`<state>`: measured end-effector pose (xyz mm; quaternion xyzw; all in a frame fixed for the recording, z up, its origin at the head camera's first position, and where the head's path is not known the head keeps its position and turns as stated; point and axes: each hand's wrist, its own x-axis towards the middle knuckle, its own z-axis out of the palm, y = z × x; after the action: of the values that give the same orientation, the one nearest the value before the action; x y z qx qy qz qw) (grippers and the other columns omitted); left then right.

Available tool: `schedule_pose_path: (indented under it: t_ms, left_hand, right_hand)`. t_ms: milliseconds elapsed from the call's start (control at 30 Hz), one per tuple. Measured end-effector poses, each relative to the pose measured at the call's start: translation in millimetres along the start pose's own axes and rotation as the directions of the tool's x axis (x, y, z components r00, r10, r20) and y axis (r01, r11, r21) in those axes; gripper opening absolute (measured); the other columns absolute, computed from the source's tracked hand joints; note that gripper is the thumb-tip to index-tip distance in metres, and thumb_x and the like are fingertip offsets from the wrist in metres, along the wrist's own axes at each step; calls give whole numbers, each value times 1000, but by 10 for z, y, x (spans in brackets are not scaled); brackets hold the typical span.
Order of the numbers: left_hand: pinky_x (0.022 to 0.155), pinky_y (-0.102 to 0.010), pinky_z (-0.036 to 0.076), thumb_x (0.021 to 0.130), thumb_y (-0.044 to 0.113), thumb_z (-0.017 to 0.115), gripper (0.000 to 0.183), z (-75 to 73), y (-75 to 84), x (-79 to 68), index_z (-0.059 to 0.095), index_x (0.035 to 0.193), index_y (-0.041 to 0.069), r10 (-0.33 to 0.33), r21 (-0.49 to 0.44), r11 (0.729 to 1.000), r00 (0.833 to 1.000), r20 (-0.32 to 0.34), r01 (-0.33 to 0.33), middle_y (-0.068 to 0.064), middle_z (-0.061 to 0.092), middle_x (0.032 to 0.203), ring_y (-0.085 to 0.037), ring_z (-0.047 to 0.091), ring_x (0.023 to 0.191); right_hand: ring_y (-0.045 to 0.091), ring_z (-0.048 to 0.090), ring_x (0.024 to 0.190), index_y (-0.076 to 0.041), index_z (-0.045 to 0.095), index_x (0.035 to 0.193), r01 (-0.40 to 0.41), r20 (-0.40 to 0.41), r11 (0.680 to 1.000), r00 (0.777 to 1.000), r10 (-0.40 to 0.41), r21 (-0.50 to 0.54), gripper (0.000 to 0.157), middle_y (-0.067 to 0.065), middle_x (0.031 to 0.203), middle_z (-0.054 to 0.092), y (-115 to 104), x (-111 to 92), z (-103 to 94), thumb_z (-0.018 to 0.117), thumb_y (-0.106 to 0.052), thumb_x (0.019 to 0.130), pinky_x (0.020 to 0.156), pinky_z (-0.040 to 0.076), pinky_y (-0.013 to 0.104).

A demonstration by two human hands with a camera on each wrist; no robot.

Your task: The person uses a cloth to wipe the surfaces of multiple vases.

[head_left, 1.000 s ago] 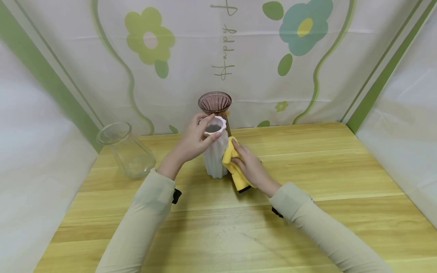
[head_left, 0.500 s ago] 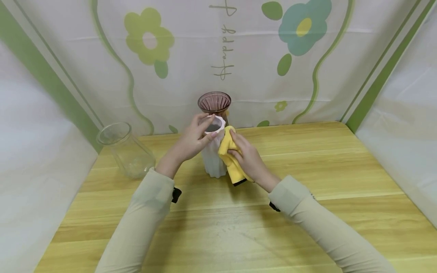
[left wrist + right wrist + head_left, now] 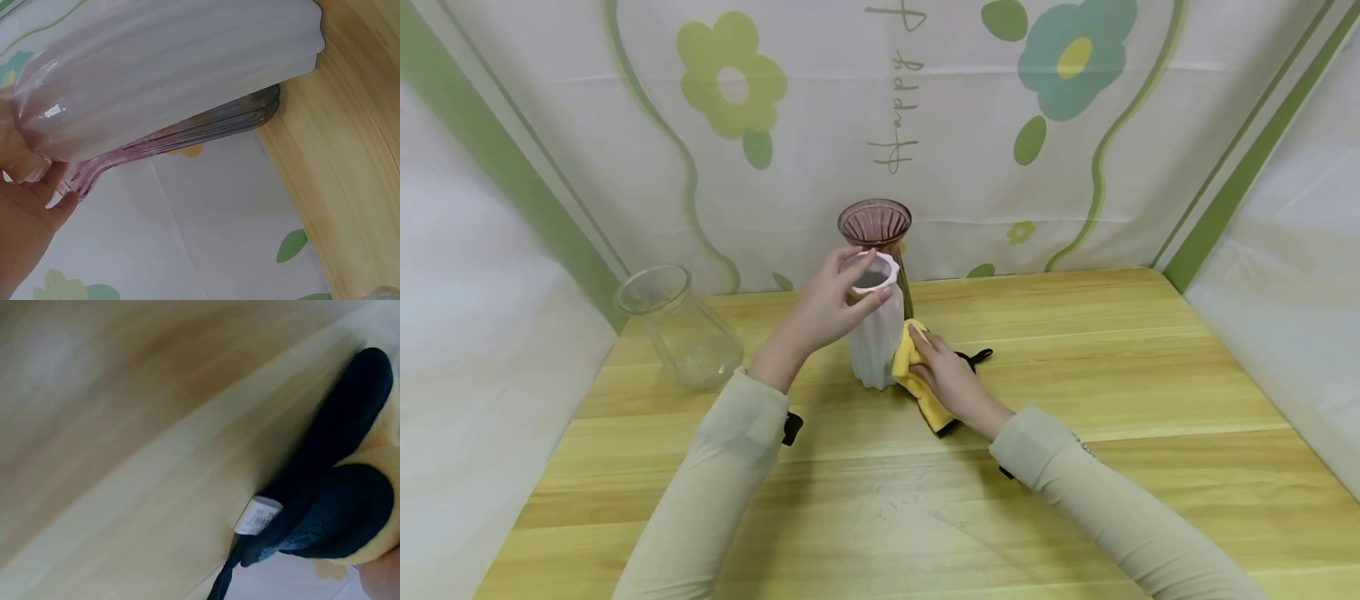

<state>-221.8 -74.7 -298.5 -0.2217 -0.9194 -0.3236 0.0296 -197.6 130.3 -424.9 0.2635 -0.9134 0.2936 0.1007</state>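
A white fluted vase (image 3: 876,342) stands upright near the middle of the table. My left hand (image 3: 831,304) grips it round its scalloped rim, thumb on the near side and fingers at the far side. In the left wrist view the vase (image 3: 169,81) fills the upper part, with the left fingers (image 3: 53,187) at its mouth. My right hand (image 3: 951,375) holds a folded yellow cloth (image 3: 913,367) against the lower right side of the vase. In the right wrist view the cloth's black edging (image 3: 337,506) shows, along with a white tag (image 3: 258,515) and a black loop.
Close behind the white vase stands a purple glass vase (image 3: 876,222) with a flared mouth. A clear glass vase (image 3: 681,333) stands at the table's left. The wooden table (image 3: 1112,350) ends at a flower-printed backdrop (image 3: 820,150).
My right hand moved the cloth up the vase's right side, then down again, lower than at first. The black loop now shows beside the hand. The left hand stays on the rim.
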Motion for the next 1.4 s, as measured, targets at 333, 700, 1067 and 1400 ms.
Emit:
schedule_pose_path:
  t_ms: [333,700,1067,1400]
  left_hand:
    - [86,-36,57,94,42,54,64,-15,60,-18,34,149,14,-17,25,1000,1000,-3,17,-13,24,156,-27,67,103]
    - [90,-39,55,95,37,53,61,20,-6,-9,33,150,19,-8,-72,997,1000,22,9,-10,19,158,-31,61,112]
    - [89,-36,56,95,34,54,61,39,-7,-4,33,150,15,20,-130,991,1000,2,-20,-12,18,157,-34,64,107]
    - [90,-35,55,96,34,53,59,52,-24,-3,35,148,12,41,-71,997,999,-32,-44,-18,22,151,-32,66,101]
  right_hand:
    - [41,58,115,-3,35,147,35,-119,993,993,-21,116,60,28,133,51,-109,86,-186,59,-8,92,96,50,49]
    - [37,54,119,0,29,148,70,-169,971,985,-31,227,63,24,137,48,-217,204,-279,57,-4,92,101,47,48]
    - [42,58,114,-3,33,148,-36,51,998,998,33,59,60,28,137,47,-19,43,-57,58,-14,94,95,51,48]
    - [44,56,117,-6,36,147,-27,-12,997,1000,28,77,59,28,136,49,-2,24,-61,59,-14,93,96,50,51]
